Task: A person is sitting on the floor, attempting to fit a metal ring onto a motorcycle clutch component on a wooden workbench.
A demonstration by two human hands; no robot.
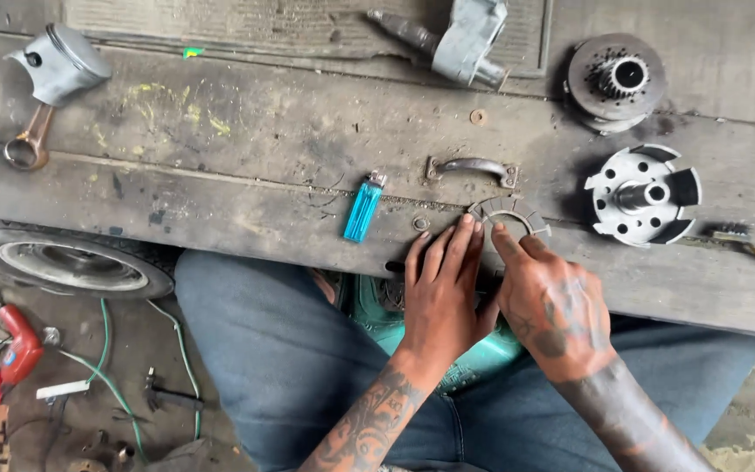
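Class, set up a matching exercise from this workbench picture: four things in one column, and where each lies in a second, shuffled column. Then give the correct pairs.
Things:
1. piston with rod
2. lighter
3. ring piece
4. toothed hub

Places:
A. far right corner of the bench
B. at the fingertips of both hands
C. far left of the bench
D. bench middle, left of the handle

Pairs: 1-C, 2-D, 3-B, 4-A

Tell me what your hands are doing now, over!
Left hand flat, fingertips on the ring-shaped clutch plate. Right hand touches its lower edge. Blue lighter and handle lie close by.
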